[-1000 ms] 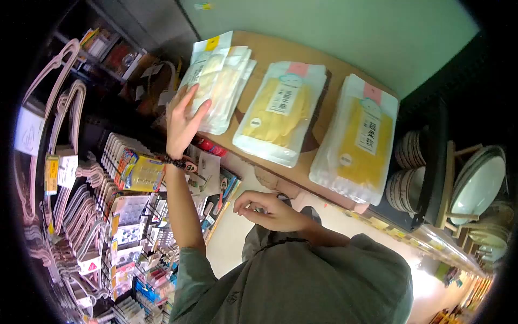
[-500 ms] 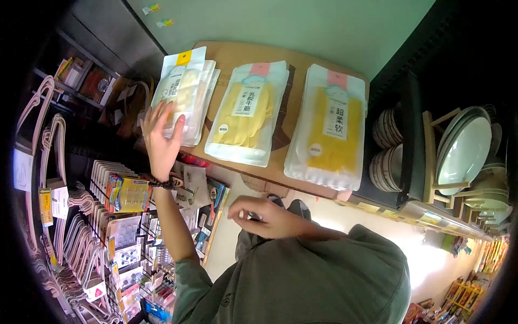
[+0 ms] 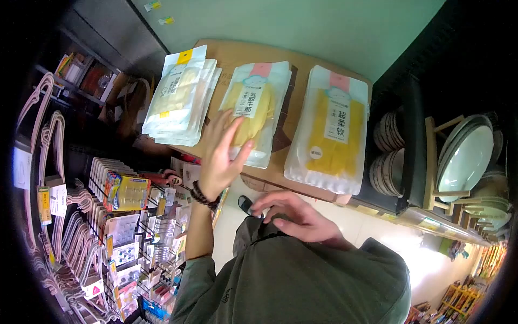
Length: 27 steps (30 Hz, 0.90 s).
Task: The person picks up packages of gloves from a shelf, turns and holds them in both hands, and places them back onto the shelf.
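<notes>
My left hand, with a dark beaded bracelet at the wrist, lies over the lower left of the middle pack of yellow rubber gloves. Its fingers are spread and appear to touch the plastic. To its left, a stack of white-and-yellow glove packs sits slightly fanned out. A thicker stack of glove packs with pink tops lies on the right. My right hand hovers in front of my body, below the cardboard edge. Its fingers are loosely bent and apart, holding nothing.
The packs lie on a brown cardboard box against a green panel. Stacked bowls and plates in a wooden rack stand at right. Hangers and hanging small goods fill the lower left.
My left hand has moved right from the left stack to the middle glove pack. My right hand has shifted slightly right, and its fingers have loosened.
</notes>
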Motion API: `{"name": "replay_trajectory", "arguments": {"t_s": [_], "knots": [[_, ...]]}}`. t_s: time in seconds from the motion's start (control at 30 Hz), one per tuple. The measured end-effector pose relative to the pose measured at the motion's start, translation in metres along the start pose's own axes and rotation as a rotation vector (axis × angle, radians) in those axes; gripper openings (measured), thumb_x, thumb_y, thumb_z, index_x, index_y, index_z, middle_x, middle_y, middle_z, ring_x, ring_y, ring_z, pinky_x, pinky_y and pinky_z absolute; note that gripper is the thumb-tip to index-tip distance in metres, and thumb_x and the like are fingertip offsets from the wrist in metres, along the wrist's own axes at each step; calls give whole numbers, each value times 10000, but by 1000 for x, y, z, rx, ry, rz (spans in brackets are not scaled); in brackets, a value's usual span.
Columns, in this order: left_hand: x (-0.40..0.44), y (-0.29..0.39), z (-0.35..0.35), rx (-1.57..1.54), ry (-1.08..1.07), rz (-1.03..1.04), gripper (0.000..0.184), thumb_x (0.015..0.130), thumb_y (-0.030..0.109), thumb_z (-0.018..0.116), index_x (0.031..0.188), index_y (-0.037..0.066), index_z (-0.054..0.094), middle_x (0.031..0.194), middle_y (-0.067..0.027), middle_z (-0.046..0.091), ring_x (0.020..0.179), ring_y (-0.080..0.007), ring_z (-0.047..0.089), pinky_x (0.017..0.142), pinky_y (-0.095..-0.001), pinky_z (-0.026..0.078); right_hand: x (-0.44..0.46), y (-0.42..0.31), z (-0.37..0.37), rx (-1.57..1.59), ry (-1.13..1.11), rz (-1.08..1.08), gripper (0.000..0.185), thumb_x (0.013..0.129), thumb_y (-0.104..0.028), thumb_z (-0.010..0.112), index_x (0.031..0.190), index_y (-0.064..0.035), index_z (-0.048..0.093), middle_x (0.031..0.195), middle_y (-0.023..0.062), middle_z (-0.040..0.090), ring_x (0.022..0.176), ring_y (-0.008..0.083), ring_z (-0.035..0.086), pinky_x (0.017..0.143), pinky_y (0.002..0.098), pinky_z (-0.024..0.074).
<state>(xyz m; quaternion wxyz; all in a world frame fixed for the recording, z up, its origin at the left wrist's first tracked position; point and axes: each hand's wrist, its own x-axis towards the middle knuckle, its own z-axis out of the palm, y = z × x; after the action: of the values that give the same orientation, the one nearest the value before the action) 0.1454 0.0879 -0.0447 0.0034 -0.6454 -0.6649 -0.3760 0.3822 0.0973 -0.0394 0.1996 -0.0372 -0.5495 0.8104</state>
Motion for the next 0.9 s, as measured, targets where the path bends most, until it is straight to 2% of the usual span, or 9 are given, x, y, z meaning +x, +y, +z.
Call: {"name": "replay_trajectory", "arguments": {"t_s": [0.07,0.3,0.43,0.47,0.57,0.63,0.7,0.8,0.9], "knots": [[-6,-3,14,89,-3,-72,532,859,204,699,1321,18,512,1391,-268,454,1291,-427,445,1065,-457,364,6,15,0,37,-38,120,453,989,11,440,1417,-51,306,1242,109,536,1131,205,546,956,332,438],[-29,9,15,108,-46,-224,603,828,268,734,1339,43,506,1396,-267,445,1296,-434,415,1073,-485,312,25,82,-15,437,203,194,440,1023,-108,411,1428,21,299,1284,193,516,1144,260,555,921,378,469],[-55,14,9,177,-24,-241,594,790,259,760,1311,66,551,1377,-182,495,1259,-380,449,1049,-473,290,39,91,-12,422,276,305,354,1048,-191,399,1317,35,441,1155,154,607,1050,256,608,870,386,493],[-64,18,7,164,-14,-258,585,786,251,764,1302,64,561,1366,-176,506,1253,-376,454,1046,-473,300,40,91,-7,447,344,332,329,1051,-240,418,1197,27,543,998,117,662,937,207,650,774,352,527],[-89,29,2,105,24,-322,580,728,223,804,1246,57,603,1333,-162,537,1212,-366,481,1020,-466,363,32,114,-4,303,369,402,344,1045,-264,440,1136,34,587,941,107,674,871,181,659,724,324,531],[-114,32,-8,120,32,-342,605,710,231,819,1243,50,598,1347,-166,529,1209,-361,495,1010,-464,384,28,116,5,-167,303,377,346,1022,-280,494,1090,34,625,920,114,690,839,209,662,708,314,522],[-141,38,-13,111,139,-390,632,664,233,849,1227,66,616,1308,-172,541,1193,-359,494,1007,-461,385,25,94,12,-606,158,196,314,1005,-256,534,1082,32,632,914,119,695,856,227,660,721,317,517],[-192,44,-14,69,198,-476,738,664,287,861,1311,92,566,1378,-186,470,1275,-359,427,1043,-468,354,7,123,1,-574,-64,183,202,953,-117,600,1092,26,628,1001,154,678,904,239,654,764,336,514],[-235,61,-40,72,301,-537,823,669,342,863,1373,100,512,1462,-200,362,1337,-374,363,1092,-494,312,-10,155,33,-57,-154,385,286,935,-12,578,1210,43,529,1119,139,617,968,198,626,821,321,523]]}}
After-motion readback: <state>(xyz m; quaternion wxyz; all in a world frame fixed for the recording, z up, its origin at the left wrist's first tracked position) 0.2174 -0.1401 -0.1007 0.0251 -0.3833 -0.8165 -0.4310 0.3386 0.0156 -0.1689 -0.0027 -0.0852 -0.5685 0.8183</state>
